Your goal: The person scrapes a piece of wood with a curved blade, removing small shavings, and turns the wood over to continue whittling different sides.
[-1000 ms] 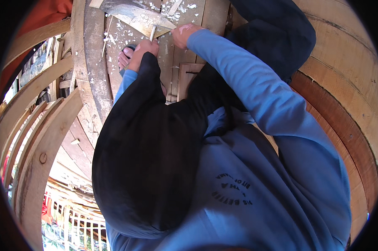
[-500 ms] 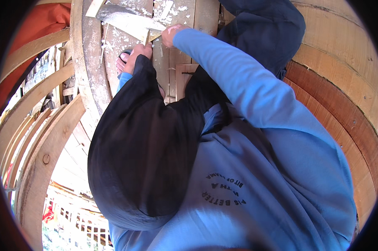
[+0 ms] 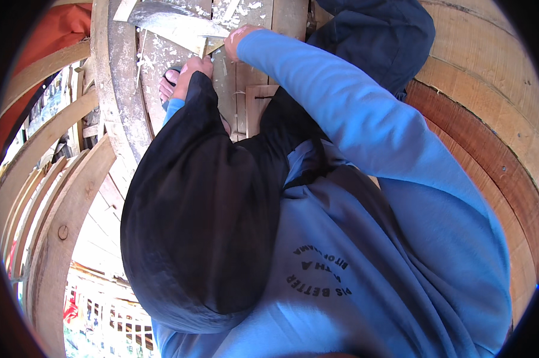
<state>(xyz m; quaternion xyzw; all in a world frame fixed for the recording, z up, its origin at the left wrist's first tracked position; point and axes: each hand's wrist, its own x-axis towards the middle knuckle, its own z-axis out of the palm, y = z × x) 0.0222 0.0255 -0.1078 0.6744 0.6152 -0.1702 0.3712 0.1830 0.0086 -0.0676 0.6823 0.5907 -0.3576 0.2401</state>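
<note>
While the left hand (image 3: 193,70) curls shut against the pale, chip-strewn wooden planks (image 3: 245,65), seemingly to brace, the right hand (image 3: 238,37) closes its fingers on a thin yellowish tool handle (image 3: 217,45) near the planks' top edge. It meets the broad grey wedge-shaped timber piece (image 3: 173,24) lying across the top, likely held low for control. A sandalled foot (image 3: 168,86) steadies beside the curved wooden rib (image 3: 111,89).

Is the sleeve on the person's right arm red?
No, the right sleeve is light blue, running up to the right hand by the wooden planks.
</note>
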